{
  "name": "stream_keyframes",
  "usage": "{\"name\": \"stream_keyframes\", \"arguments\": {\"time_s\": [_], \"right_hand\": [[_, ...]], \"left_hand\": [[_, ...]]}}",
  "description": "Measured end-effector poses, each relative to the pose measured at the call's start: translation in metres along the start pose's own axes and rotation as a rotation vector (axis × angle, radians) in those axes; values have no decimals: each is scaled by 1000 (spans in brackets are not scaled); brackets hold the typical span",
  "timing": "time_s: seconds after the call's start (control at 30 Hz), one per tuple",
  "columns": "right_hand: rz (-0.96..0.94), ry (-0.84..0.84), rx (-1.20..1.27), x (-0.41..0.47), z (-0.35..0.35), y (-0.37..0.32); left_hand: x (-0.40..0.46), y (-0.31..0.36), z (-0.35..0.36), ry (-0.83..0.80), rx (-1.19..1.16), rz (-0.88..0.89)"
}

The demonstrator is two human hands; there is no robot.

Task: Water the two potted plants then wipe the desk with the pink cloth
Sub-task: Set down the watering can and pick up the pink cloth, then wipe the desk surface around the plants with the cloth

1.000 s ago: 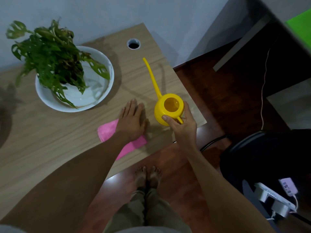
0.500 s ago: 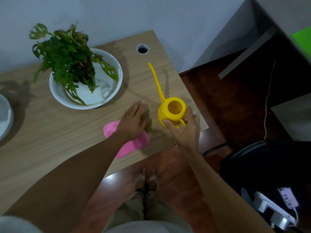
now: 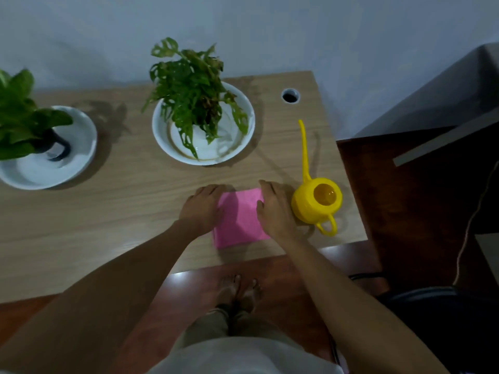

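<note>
Wiping step beginning: left hand [image 3: 201, 209] and right hand [image 3: 272, 209] pressing flat, fingers apart, on edges of cloth [image 3: 239, 220], frame centre on bench [image 3: 108, 211]. Can [image 3: 316, 203] standing free at right. Next: sliding cloth toward plants [image 3: 194, 87].

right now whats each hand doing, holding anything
Left hand: open, resting flat on the left edge of the pink cloth, not gripping.
Right hand: open, flat on the cloth's right edge, holding nothing.
</note>
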State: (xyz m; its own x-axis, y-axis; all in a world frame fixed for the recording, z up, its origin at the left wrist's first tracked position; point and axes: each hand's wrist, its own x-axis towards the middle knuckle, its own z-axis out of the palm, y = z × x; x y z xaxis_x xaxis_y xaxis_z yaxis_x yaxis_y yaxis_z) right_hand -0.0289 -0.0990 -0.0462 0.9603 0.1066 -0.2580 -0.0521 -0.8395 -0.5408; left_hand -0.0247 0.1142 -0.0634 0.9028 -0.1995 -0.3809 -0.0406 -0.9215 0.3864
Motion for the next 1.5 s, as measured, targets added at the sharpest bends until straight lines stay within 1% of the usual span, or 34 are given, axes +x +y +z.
{"name": "stream_keyframes", "arguments": {"time_s": [0.07, 0.13, 0.27, 0.37, 0.4, 0.47, 0.57, 0.63, 0.7, 0.77, 0.83, 0.9, 0.97, 1.03, 1.2, 1.3, 1.37, 1.43, 1.5], "right_hand": [[-9, -76, -121, 15, 4, 1], [-11, -124, -178, 28, 7, 2], [25, -171, -168, 46, 9, 2], [29, -198, -241, 54, 7, -2], [36, -220, -228, 55, 7, -2], [87, -255, -116, 56, 5, -2], [124, -252, 108, 53, 4, -2], [117, -233, 225, 49, 1, -8], [111, -206, 317, 48, 1, -18], [96, -180, 396, 48, 3, -29], [60, -163, 489, 45, 8, -47], [-22, -135, 551, 41, 14, -68], [-97, -119, 543, 40, 24, -93], [-127, -106, 532, 39, 38, -118], [-91, -35, 535, 43, 83, -187], [36, -41, 547, 47, 109, -225], [80, -38, 495, 51, 123, -243], [63, -2, 389, 59, 132, -254], [42, 31, 215, 64, 139, -260]], "left_hand": [[-1, -1, -1, -1, 30, -29], [1, 0, -1, 13, 41, -72], [11, 5, -2, -4, 31, -144], [17, 4, -5, -53, 1, -230], [18, 3, -6, -60, -32, -245], [16, -1, -8, -57, -201, -263], [9, -12, -13, -87, -733, -374], [3, -19, -22, -133, -1013, -418], [-3, -28, -29, -144, -1157, -443], [-10, -39, -36, -122, -1231, -449], [-18, -54, -44, -93, -1277, -439], [-28, -75, -53, -70, -1301, -420], [-39, -99, -65, -48, -1284, -395], [-51, -122, -78, -32, -1264, -360], [-78, -180, -109, -20, -1210, -306], [-87, -215, -121, -60, -1173, -286], [-87, -235, -121, -57, -1185, -276], [-84, -252, -117, -85, -1190, -283], [-78, -263, -110, -143, -1220, -373]]}}
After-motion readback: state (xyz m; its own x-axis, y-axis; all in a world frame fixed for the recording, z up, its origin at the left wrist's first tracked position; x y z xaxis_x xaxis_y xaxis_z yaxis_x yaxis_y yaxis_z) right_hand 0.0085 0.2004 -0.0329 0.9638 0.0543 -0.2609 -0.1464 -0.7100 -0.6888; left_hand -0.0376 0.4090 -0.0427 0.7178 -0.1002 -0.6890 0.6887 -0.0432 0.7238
